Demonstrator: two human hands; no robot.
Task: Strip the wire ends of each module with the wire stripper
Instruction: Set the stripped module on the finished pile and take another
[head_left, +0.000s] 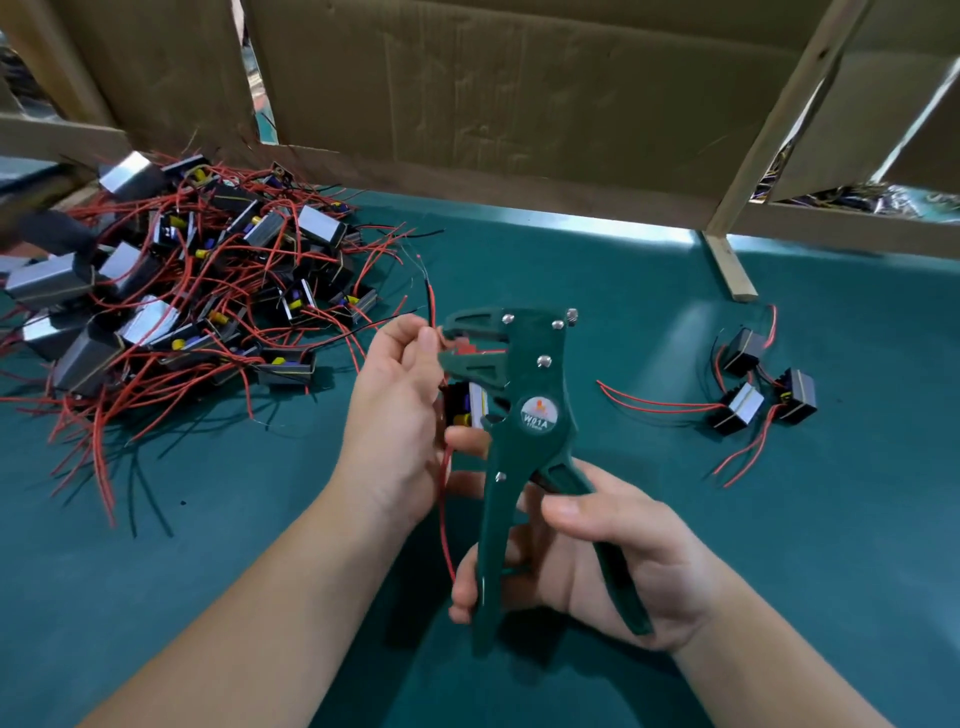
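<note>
My right hand (597, 561) grips both handles of a dark green wire stripper (524, 415), held upright with its jaws pointing left. My left hand (400, 410) holds a small module (470, 405) against its palm and pinches that module's red wire (432, 306) at the stripper's jaws. The wire's end rises above the jaws, and another red lead loops down below my left hand. A big pile of modules (171, 291) with tangled red and black wires lies at the left. Three modules (753, 389) lie apart at the right.
The work surface is a teal mat (571, 270). Cardboard sheets (493, 88) on a wooden frame (727, 265) wall off the back. More parts show through the gap at the far right.
</note>
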